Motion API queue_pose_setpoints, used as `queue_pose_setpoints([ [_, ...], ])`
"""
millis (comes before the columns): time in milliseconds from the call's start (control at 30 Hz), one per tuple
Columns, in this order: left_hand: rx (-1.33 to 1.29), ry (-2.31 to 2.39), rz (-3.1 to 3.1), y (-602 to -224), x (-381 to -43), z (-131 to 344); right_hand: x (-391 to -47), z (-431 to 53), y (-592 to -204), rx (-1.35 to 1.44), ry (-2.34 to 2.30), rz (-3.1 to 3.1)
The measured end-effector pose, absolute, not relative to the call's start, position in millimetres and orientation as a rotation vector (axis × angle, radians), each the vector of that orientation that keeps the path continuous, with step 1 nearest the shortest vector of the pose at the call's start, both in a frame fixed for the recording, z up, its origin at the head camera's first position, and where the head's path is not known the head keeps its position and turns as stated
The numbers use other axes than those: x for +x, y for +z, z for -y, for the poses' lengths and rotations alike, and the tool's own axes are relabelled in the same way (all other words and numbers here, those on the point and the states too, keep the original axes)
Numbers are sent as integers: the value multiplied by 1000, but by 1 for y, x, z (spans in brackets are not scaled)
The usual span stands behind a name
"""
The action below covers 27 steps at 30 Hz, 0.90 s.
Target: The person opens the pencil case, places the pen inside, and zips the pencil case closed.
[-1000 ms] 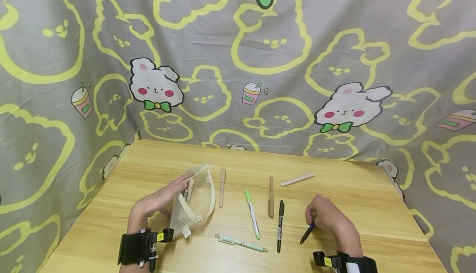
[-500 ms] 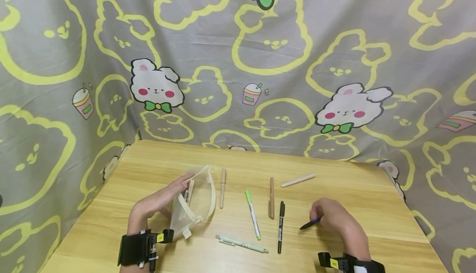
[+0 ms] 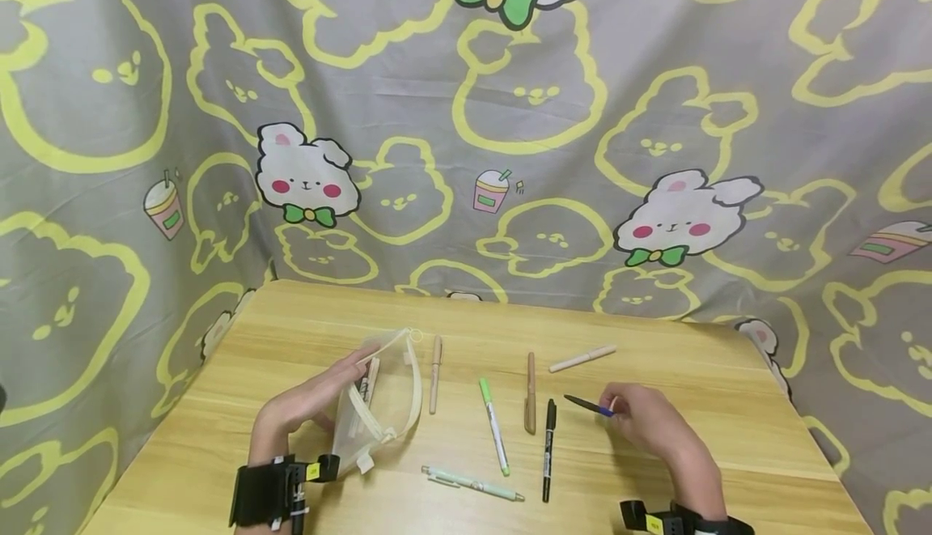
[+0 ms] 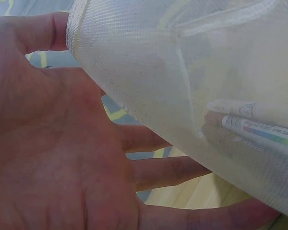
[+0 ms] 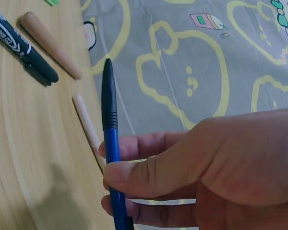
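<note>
My left hand (image 3: 320,396) supports a translucent zip pencil pouch (image 3: 399,393), its mouth facing right. In the left wrist view the fingers (image 4: 173,172) are spread and straight against the pouch, their tips partly hidden behind it. Several pens (image 4: 266,132) show through its wall. At the right, my right hand (image 3: 648,422) pinches a blue pen with a black front (image 3: 588,405), held above the table. The right wrist view shows the thumb (image 5: 127,176) pressing the blue barrel against the fingers, with the black tip pointing away.
On the wooden table (image 3: 291,316) lie a beige pen (image 3: 435,375), a green-capped pen (image 3: 494,428), a brown pen (image 3: 531,393), a black marker (image 3: 548,450), a mint pen (image 3: 473,483) and a pale pen (image 3: 582,358). A patterned curtain (image 3: 429,98) hangs behind.
The blue pen has lifted and swung from pointing down-left to pointing up-left, as my right hand turned and shifted slightly right. My left hand and the pouch have stayed in place.
</note>
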<state>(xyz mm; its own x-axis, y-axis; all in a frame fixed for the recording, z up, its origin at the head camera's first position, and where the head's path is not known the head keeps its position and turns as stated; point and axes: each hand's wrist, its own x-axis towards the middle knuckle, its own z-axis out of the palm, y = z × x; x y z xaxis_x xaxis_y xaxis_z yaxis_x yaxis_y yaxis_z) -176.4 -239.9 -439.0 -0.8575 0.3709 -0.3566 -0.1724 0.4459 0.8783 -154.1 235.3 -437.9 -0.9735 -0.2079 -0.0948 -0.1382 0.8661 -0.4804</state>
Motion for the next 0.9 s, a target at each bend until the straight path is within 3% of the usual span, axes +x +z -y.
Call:
queue_pose_setpoints([
  [900, 158, 1418, -2190, -438, -175, 240, -157, -178, -439, -301, -928, -2973],
])
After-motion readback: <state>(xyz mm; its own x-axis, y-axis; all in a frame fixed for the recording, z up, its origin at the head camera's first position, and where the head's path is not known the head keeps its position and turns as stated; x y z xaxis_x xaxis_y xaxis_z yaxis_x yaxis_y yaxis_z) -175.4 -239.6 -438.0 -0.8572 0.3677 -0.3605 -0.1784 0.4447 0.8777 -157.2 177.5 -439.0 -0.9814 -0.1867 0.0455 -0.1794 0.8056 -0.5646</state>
